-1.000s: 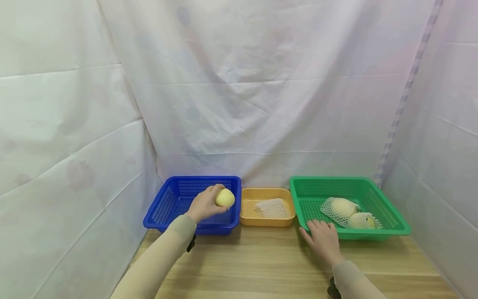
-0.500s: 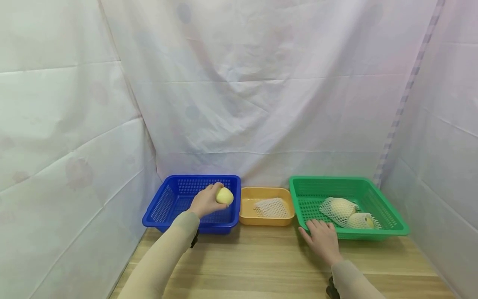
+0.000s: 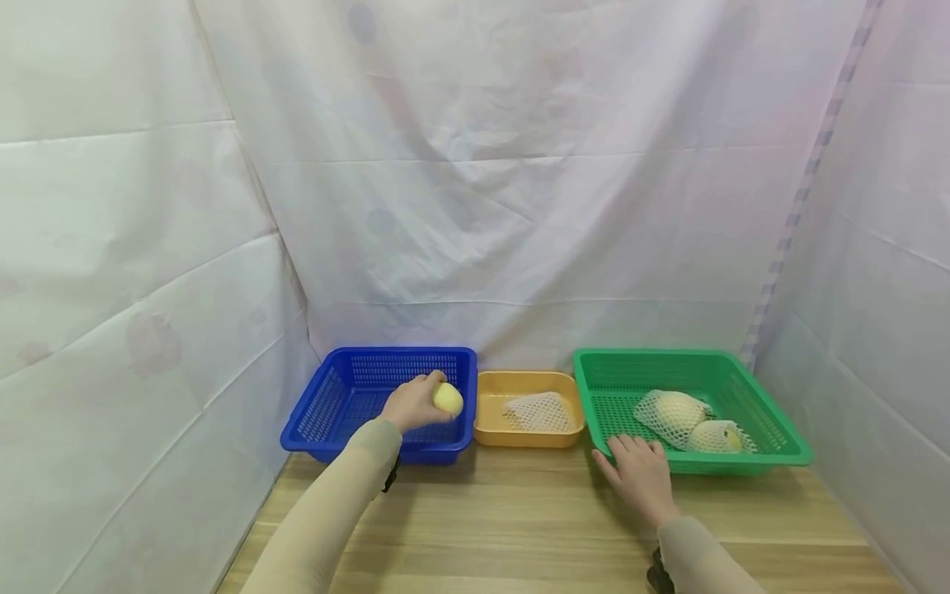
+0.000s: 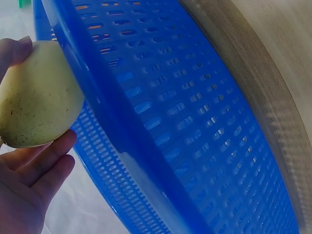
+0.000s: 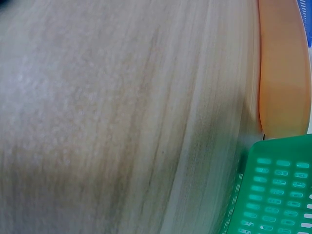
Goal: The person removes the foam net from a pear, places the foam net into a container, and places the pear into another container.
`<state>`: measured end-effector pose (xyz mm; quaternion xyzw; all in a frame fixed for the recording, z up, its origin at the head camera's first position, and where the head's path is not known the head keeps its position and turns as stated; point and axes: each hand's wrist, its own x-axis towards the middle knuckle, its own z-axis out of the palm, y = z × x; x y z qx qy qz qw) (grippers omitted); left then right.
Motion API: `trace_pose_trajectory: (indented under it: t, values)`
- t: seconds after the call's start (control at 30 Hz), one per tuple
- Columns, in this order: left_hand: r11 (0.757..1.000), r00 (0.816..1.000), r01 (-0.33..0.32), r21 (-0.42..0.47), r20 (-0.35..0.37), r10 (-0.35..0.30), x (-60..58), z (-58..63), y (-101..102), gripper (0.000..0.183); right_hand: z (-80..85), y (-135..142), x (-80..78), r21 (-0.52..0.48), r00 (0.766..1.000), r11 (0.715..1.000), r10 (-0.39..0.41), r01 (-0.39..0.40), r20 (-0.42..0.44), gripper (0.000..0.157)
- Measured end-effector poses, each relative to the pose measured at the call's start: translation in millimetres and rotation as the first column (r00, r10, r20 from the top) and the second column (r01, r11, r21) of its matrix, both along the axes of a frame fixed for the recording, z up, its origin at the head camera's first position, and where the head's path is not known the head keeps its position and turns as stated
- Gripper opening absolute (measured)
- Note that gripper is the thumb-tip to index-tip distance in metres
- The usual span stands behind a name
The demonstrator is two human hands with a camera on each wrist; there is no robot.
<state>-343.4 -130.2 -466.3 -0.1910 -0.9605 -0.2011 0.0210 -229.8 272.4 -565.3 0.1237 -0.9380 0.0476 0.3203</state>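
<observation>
In the head view my left hand (image 3: 411, 406) holds a smooth pale yellow pear (image 3: 448, 400) between thumb and fingers, over the right part of the blue basket (image 3: 303, 425). The left wrist view shows brown specks on the pear (image 4: 41, 97), close to the basket's blue rim (image 4: 92, 87). My right hand (image 3: 644, 478) rests with its fingertips on the front rim of the green basket (image 3: 742, 464); it does not show in the right wrist view. Two pears in white foam nets, one (image 3: 677, 417) behind the other (image 3: 716, 437), lie inside that green basket.
Between the baskets stands a shallow orange tray (image 3: 530, 439) with white foam netting (image 3: 539, 412) in it. All stand on a wooden table (image 3: 519, 520). White cloth (image 3: 460, 214) hangs behind and along both sides.
My left hand has lowered the pear slightly and turned it a little, still above the blue basket. My right hand has stayed at the green rim.
</observation>
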Motion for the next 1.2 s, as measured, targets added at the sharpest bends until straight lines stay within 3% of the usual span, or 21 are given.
trace_pose_trajectory:
  t: [0.47,0.93,1.2]
  values:
    - [0.998,0.999,0.027,-0.063,0.049,-0.024,-2.6,0.2,3,0.068,2.6,-1,-0.8,0.014,1.0,1.0,-0.005,0.005,0.005,0.03]
    - [0.988,0.991,0.06,-0.142,0.125,-0.042,2.3,-7.4,5,0.06,1.5,0,-1.2,0.015,1.0,1.0,-0.001,0.001,0.004,0.03]
    - [0.976,0.99,0.073,-0.204,0.131,-0.047,0.4,-13.4,6,0.058,1.2,-1,-0.2,0.008,1.0,1.0,-0.003,0.003,0.002,0.03]
